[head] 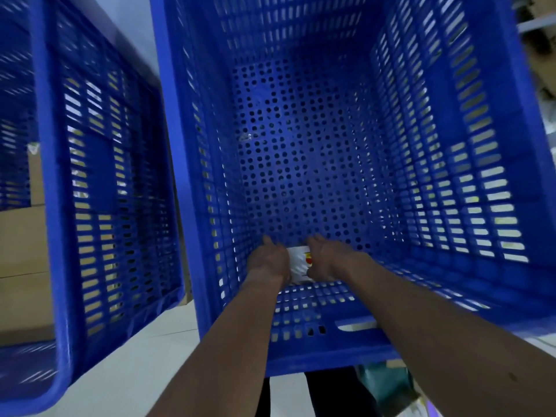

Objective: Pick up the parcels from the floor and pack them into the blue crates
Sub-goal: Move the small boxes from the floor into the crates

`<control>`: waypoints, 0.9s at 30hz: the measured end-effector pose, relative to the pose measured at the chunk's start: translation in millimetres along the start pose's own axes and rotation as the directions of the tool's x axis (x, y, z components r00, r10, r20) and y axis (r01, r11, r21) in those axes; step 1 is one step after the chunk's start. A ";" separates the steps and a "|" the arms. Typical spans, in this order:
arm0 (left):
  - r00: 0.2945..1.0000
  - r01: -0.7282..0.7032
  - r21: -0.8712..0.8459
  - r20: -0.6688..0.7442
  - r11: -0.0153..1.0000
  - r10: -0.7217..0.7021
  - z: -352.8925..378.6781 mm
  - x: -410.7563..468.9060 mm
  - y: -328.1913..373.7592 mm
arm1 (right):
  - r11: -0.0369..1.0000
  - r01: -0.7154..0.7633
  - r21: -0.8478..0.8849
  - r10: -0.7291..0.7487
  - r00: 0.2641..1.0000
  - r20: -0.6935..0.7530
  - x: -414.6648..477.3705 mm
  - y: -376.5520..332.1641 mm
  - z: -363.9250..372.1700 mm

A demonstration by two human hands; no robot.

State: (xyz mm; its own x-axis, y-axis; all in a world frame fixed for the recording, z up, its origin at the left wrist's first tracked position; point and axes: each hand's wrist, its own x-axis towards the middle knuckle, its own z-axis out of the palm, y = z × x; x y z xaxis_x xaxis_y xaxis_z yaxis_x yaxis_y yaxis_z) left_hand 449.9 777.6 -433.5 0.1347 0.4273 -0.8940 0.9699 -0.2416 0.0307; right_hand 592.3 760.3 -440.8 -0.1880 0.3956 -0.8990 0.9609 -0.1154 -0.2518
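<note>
Hands [267, 261] [325, 260] grip parcel [298, 263] inside crate [451, 182], long axis hidden.

Pale floor [144, 356]; on it, near blue crate [451, 182] and left blue crate [45, 182], side by side

A pale, smooth floor [141, 356] spreads below and left of the fingers [319, 245]. Far to their left stand stacked brown cardboard boxes [21, 266]. Up to their right, a grey shelf [538, 24] holds more cardboard, blurred.
</note>
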 end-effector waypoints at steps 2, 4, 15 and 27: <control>1.000 -0.014 0.018 0.000 1.000 0.014 -2.8 -3.5 -2.0 | 0.999 -0.011 0.039 0.011 1.000 0.009 -3.2 1.8 -2.1; 1.000 -0.019 0.026 -0.005 0.999 0.020 -6.9 -8.5 -5.2 | 0.998 -0.017 0.053 0.017 1.000 0.001 -10.6 3.0 -6.5; 0.986 -0.134 -0.010 -0.103 0.991 0.133 -54.7 -103.3 -8.9 | 0.995 -0.080 0.064 0.084 0.995 -0.063 -116.7 -2.3 -41.8; 0.945 -0.128 0.067 -0.295 0.989 0.142 -124.2 -255.2 -9.5 | 0.970 -0.122 0.210 0.175 0.951 -0.255 -283.2 -11.4 -63.4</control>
State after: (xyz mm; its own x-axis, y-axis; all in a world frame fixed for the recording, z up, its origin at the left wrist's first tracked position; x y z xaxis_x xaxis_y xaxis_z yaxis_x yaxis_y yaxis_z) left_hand 431.5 779.2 -150.2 0.3251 0.6262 -0.7086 0.9289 -0.3520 0.1152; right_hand 647.4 707.4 -160.6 0.0409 0.5883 -0.8076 0.9124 -0.3514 -0.2097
